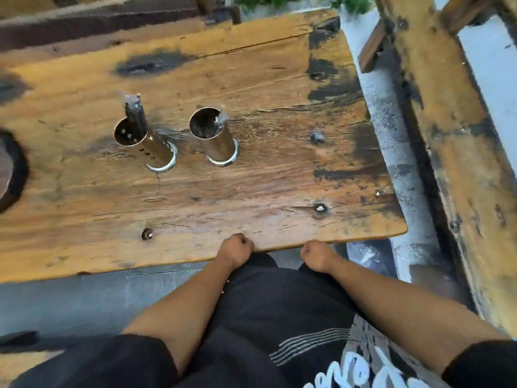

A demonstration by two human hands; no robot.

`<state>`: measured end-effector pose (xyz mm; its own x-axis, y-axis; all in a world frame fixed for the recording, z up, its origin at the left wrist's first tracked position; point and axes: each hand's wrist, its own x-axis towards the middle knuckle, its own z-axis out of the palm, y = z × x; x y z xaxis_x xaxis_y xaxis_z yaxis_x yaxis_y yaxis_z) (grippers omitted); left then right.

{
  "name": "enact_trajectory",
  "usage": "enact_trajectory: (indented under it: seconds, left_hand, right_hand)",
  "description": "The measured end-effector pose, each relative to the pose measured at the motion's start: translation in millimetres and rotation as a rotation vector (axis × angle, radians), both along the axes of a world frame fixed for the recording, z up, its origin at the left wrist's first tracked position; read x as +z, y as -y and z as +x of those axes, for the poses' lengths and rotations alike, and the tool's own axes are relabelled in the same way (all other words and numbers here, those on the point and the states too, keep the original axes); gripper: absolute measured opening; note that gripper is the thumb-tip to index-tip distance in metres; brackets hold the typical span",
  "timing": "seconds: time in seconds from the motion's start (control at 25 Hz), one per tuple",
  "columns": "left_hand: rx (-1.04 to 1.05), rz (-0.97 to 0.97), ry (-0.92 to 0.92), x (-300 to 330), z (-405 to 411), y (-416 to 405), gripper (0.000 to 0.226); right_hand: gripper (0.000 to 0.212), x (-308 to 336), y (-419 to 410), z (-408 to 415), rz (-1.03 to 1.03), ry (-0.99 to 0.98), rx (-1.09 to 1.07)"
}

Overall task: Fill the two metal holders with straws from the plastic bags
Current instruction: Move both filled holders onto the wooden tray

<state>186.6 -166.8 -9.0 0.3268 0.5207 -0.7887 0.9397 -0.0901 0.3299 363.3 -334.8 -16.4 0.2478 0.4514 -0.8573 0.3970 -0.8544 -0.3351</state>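
Two shiny metal holders stand side by side on a worn wooden table [251, 186]. The left holder [145, 144] has round holes in its wall, and a bundle of dark wrapped straws [136, 113] sticks up out of it. Straws barely rise above the rim of the right holder [214, 135], and only a pale tip [222, 117] shows. My left hand [235, 247] and my right hand [316, 254] are curled into fists at the table's near edge, well short of the holders, and nothing shows in either. No plastic bags are in view.
A dark round opening [11, 169] cuts the table at the far left. A wooden bench or frame [453, 135] runs along the right, past a grey concrete strip [391, 121]. Grey floor tiles [84, 301] lie below the table edge.
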Motion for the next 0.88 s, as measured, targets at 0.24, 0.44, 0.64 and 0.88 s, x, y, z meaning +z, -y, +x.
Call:
enact_trajectory:
  seconds: [0.24, 0.44, 0.64, 0.88]
  left_hand:
    - [0.111, 0.016, 0.024, -3, -84, -97, 0.031]
    - [0.159, 0.0, 0.006, -1, -140, -154, 0.031]
    - [0.246, -0.032, 0.015, -4, -162, -194, 0.035]
    - [0.52, 0.03, 0.144, -2, -144, -244, 0.057]
  right_hand:
    - [0.024, 11, -115, -86, -0.068, 0.008, 0.125]
    - [0.028, 4, -188, -133, -0.044, 0.0, 0.023]
    - [0.027, -54, -219, -130, 0.045, -0.079, -0.216]
    - [0.022, 5, -266, -109, 0.2, -0.109, -0.762]
